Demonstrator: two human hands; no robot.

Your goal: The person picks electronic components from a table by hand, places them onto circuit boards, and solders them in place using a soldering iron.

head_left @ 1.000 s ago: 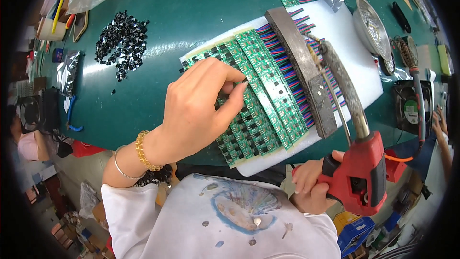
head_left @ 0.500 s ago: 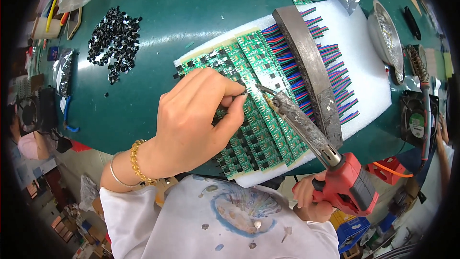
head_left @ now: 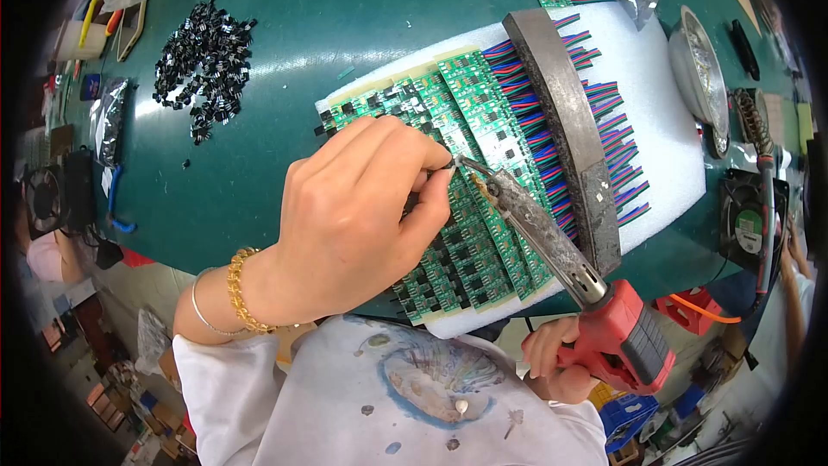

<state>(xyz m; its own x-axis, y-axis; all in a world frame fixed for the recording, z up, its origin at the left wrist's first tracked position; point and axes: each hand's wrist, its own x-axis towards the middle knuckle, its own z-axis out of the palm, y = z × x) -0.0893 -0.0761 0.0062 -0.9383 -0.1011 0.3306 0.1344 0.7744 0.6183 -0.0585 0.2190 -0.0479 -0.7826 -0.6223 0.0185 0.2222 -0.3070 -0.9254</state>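
My left hand [head_left: 358,198] is closed in a pinch over rows of green circuit boards [head_left: 470,86]. Between thumb and forefinger a small black connector [head_left: 449,166] barely shows, held at the board's edge. In my right hand [head_left: 556,358] is the grip of a red soldering gun [head_left: 628,336], its worn metal barrel slanting up to the left. The gun's thin tip lies at the board right beside my left fingertips; whether it touches cannot be made out. Several black connectors stand along the board rows, partly hidden by my left hand.
A heavy metal bar [head_left: 565,116] presses across the boards' coloured wires [head_left: 604,99] on a white foam sheet [head_left: 660,164]. Loose black connectors [head_left: 207,69] lie heaped at the left. To the right are a metal bowl [head_left: 703,78], a soldering iron [head_left: 765,198] and a fan [head_left: 743,216].
The boards, foam and bar appear slightly further right in the picture. Both hands keep their grips, and the soldering tip stays close to my left fingertips.
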